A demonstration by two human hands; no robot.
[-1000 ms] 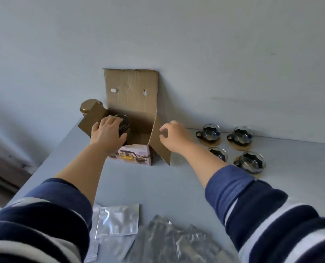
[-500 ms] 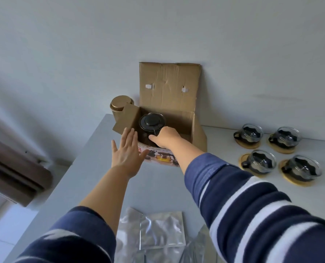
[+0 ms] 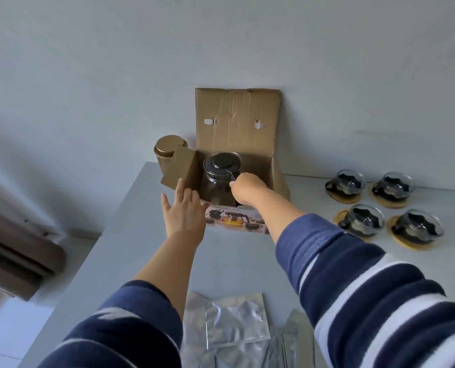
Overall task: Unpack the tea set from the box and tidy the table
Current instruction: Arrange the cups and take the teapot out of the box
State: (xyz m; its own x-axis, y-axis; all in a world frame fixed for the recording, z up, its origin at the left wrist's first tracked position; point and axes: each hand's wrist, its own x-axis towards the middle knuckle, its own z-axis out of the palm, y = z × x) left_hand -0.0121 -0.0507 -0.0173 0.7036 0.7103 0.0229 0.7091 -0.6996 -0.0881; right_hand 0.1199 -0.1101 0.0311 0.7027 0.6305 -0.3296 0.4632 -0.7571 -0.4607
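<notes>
Now gripping the teapot (image 3: 219, 179) handle in the closed right hand (image 3: 245, 188), steadying the box (image 3: 237, 120) with the spread left hand (image 3: 185, 213).

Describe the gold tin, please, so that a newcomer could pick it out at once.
Find the open cardboard box standing against the wall. The gold tin stands just left of it, partly hidden by the box's side flap. It is the only metallic, lidded cylinder here.

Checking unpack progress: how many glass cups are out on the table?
4, each on a wooden coaster right of the box: back-left cup, back-right cup, front-left cup, front-right cup. More may be hidden inside the box.
</notes>
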